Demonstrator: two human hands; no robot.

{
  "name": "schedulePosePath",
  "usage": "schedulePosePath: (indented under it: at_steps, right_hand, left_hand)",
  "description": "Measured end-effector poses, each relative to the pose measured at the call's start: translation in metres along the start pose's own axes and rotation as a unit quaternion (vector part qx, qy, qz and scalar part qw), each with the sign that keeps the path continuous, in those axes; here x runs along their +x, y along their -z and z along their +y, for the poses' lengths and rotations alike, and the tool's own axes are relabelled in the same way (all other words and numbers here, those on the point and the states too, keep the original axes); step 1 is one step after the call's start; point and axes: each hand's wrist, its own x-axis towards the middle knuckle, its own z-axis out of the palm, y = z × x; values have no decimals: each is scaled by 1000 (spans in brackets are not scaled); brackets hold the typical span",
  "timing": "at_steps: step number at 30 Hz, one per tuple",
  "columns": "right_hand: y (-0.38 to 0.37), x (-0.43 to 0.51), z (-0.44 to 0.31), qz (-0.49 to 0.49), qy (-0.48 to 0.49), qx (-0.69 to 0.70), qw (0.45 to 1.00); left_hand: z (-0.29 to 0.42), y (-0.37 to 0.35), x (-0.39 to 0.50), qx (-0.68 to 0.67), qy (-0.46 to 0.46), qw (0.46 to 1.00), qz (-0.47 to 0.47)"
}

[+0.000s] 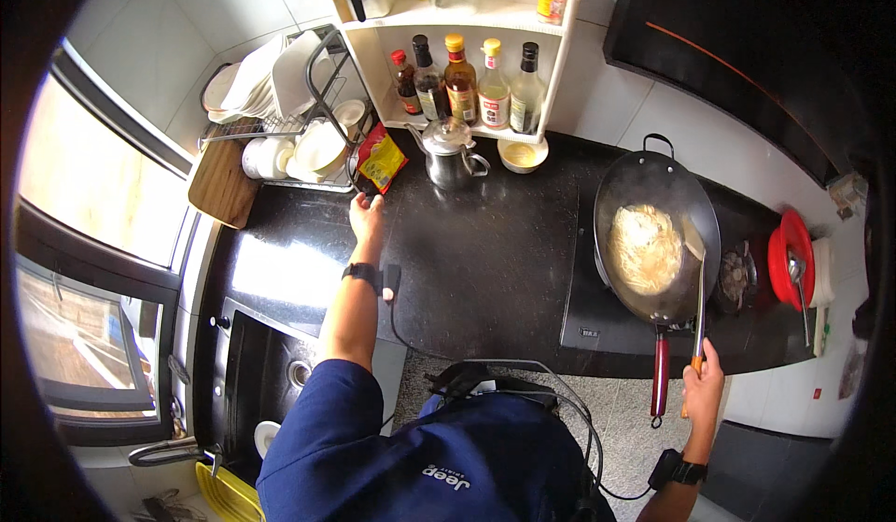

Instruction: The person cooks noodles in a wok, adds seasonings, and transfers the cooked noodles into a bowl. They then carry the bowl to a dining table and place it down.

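My right hand (703,385) grips the wooden handle of a metal wok spatula (700,291). The spatula's blade rests inside the right wall of a dark wok (658,172). Pale noodles (645,249) lie in the wok, with a haze of steam above them. The wok's own red handle (659,375) runs beside my right hand, apart from it. My left hand (367,217) is stretched out just below a red and yellow packet (382,159), beside the dish rack. Whether its fingertips touch the packet or hold anything cannot be made out.
A steel kettle (449,158) and a small bowl (522,154) stand below a shelf (462,21) with several sauce bottles. Left are a dish rack (323,95), a cutting board (225,175) and a sink (252,368). A red basin (787,263) sits far right. Cables hang near my waist.
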Motion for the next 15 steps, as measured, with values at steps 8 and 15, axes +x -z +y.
schedulePosePath:
  at_steps: [8,15]
  right_hand:
    - [-18,1,7,47,35,-202,978]
    - [-26,3,6,25,-37,-111,993]
  left_hand:
    - [39,-41,9,-12,-32,997,-63]
    - [50,-65,13,31,-13,991,128]
